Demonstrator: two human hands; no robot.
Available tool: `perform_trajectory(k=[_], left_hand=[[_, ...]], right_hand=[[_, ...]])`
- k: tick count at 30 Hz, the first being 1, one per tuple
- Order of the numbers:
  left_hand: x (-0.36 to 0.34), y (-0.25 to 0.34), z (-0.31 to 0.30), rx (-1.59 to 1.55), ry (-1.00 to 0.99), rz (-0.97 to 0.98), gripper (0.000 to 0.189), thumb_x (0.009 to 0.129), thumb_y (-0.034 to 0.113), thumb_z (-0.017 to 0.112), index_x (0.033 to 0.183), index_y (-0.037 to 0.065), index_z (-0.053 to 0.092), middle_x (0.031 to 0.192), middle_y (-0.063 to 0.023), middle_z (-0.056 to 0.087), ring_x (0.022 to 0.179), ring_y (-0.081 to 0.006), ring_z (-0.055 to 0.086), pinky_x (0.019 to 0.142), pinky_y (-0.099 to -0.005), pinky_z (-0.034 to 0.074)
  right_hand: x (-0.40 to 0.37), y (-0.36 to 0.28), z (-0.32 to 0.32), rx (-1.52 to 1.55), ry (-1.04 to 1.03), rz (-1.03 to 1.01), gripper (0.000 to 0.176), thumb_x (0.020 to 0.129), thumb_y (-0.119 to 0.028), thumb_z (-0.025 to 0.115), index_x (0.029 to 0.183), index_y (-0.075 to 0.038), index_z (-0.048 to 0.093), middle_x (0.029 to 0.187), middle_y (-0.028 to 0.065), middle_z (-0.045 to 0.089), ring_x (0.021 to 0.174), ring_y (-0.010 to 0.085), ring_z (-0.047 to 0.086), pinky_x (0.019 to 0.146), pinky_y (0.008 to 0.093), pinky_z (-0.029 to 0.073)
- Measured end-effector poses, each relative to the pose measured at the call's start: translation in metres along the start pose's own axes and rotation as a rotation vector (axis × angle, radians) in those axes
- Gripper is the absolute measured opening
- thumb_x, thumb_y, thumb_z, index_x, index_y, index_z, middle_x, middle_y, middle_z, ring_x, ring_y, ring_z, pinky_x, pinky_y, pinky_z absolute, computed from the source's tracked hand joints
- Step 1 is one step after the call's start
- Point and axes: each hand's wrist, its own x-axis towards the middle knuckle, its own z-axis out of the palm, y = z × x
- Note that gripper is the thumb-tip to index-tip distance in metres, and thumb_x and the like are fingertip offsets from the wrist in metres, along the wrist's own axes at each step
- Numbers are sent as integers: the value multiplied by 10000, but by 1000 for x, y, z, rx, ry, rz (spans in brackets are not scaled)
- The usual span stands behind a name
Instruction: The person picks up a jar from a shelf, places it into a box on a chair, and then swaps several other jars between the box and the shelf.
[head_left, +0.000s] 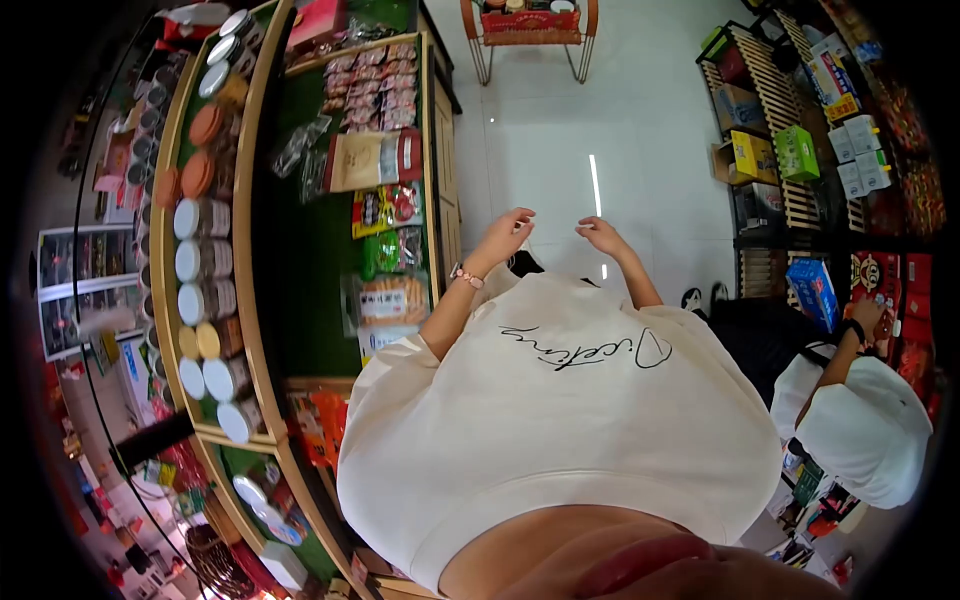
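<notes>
My left hand [507, 235], with a bracelet or watch [466, 275] on its wrist, is in front of my body. Its fingers are slightly bent and apart, with no object visible in them. A faint pale strand shows just under it, too thin to make out. Level with it, my right hand [604, 237] points its loosely stretched fingers inward and holds nothing visible. A gap with the glossy floor [520, 150] behind lies between both hands. Below them is my white shirt [560, 400] with black script lettering. The left hand is nearest the shelf of packaged snacks [390, 300].
Along the left stand a wooden shelf edge [428, 130] and a row of lidded jars [203, 260]. Racks with boxes [795, 153] line the right. Another person in a white top [865, 430] reaches toward red packages there. Ahead stands a rattan-like stand [530, 38].
</notes>
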Motion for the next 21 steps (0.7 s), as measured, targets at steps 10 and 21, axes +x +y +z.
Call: perform_trajectory(k=[10,21], left_hand=[[134,13,-47,-15,-136,-68,309,849,220,568,1113,58,573,986,-126,642,862,-256,621,767,-344,490],[304,-41,-65,-27,-207,-221,341,861,247,561,1138,48,559,970,-134,641,849,-258,622,749,-350,491]], right_hand=[[84,-46,-49,350,208,-57,358,836,-271,592,1092,-21,582,879,116,640,782,189,594,711,293,471],[258,-67,-146,431,46,71,363,838,-259,582,1121,-33,569,918,70,618,769,123,563,691,257,464]])
